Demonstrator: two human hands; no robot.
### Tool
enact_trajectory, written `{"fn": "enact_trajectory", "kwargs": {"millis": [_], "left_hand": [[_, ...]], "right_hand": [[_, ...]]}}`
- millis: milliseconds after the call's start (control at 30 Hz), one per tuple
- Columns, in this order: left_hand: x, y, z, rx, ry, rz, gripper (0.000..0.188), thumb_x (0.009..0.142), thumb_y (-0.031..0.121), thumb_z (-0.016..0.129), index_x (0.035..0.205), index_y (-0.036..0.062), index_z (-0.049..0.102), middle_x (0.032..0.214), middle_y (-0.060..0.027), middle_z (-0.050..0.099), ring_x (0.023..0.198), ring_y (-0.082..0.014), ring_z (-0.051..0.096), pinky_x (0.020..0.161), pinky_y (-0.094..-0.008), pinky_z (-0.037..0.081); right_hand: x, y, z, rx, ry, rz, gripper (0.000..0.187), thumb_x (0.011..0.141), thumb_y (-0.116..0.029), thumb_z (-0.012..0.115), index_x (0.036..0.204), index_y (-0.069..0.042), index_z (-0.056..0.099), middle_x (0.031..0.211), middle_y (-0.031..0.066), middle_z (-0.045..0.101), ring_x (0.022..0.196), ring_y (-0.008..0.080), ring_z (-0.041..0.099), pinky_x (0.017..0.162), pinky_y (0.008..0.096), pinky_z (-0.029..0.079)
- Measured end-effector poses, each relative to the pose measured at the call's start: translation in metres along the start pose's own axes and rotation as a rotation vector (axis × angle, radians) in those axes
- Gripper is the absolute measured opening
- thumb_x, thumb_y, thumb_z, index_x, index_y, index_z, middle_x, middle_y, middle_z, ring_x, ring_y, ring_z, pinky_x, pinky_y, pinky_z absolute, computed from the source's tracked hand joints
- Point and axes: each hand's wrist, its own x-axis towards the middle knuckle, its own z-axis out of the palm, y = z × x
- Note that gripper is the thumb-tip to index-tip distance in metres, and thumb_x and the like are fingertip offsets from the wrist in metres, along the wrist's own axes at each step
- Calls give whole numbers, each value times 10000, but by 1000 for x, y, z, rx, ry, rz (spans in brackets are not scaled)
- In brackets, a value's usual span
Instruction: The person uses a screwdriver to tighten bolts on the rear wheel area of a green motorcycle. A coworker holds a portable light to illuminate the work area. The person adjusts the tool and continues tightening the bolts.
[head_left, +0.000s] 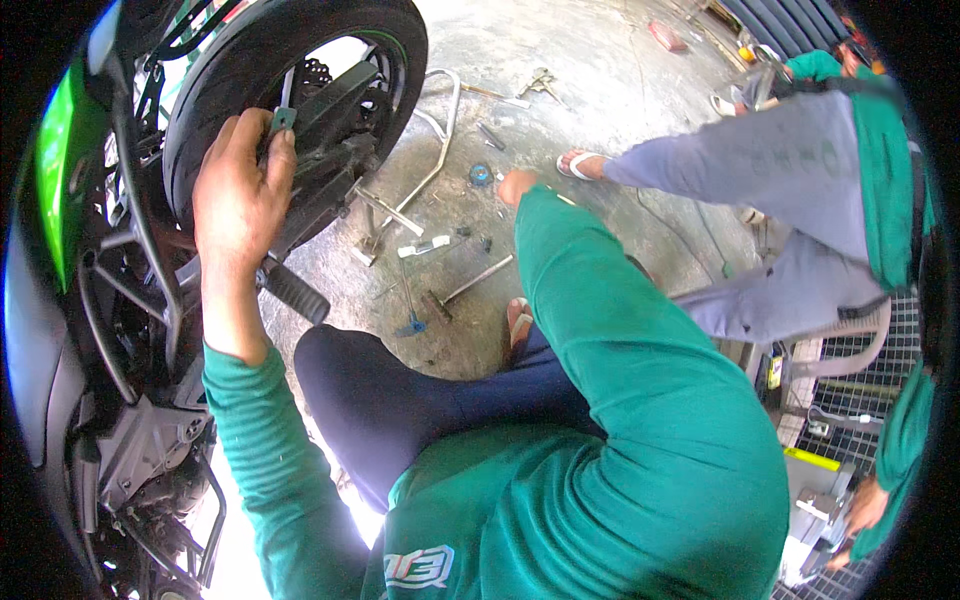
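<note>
My left hand [240, 190] is raised beside the rear wheel [190, 130] of a motorcycle. Its thumb and fingers pinch a small grey metal piece with a hole [284, 119], held in front of the black swingarm [340, 105]. My right arm stretches forward and down to the concrete floor. There my right hand [518, 186] is near a round blue-and-black object [481, 175]; the sleeve and the back of the hand hide most of its fingers, and I cannot see whether it holds anything.
A hammer [437, 305], a blue T-handle tool [410, 324], a white-handled tool [424, 246] and a metal stand [447, 120] are on the floor. At right stands a person in grey trousers [740, 170]. Another person's hands [866, 506] work over a box at lower right.
</note>
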Motion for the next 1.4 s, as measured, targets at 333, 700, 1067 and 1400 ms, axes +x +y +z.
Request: {"fn": "enact_trajectory", "kwargs": {"millis": [333, 700, 1067, 1400], "left_hand": [[2, 3, 5, 26, -41, -41, 174, 1024, 140, 647, 1101, -15, 630, 953, -186, 603, 865, -374, 622, 801, -402, 501], [1, 3, 8, -13, -52, -87, 155, 1015, 117, 643, 1087, -20, 630, 939, -157, 589, 836, -296, 610, 777, -371, 490], [-3, -1, -4, -108, 27, -22, 458, 728, 35, 655, 1184, 43, 606, 1025, -212, 676, 1010, -443, 657, 893, -508, 528], [-5, -11, -12, -747, 242, -241, 541, 840, 104, 585, 1362, -6, 497, 1211, -220, 661, 1114, -360, 660, 1031, -436, 492]], "right_hand": [[-36, -29, 97, 251, 206, 169, 302, 999, -146, 564, 1243, -56, 715, 1297, 243, 702, 1214, 442, 681, 1048, 526, 549], [-25, -43, 76, 523, 269, 332, 286, 915, -233, 687, 1121, -46, 754, 1117, 239, 764, 1098, 434, 720, 959, 508, 570], [-52, -151, 0, 1091, 760, 91, 275, 874, -212, 707, 1050, -6, 753, 981, 180, 789, 925, 325, 759, 846, 423, 569], [-195, -220, -280, 1669, 859, -572, 235, 984, -100, 718, 1177, 31, 692, 970, 93, 748, 757, 158, 692, 647, 259, 552]]}}
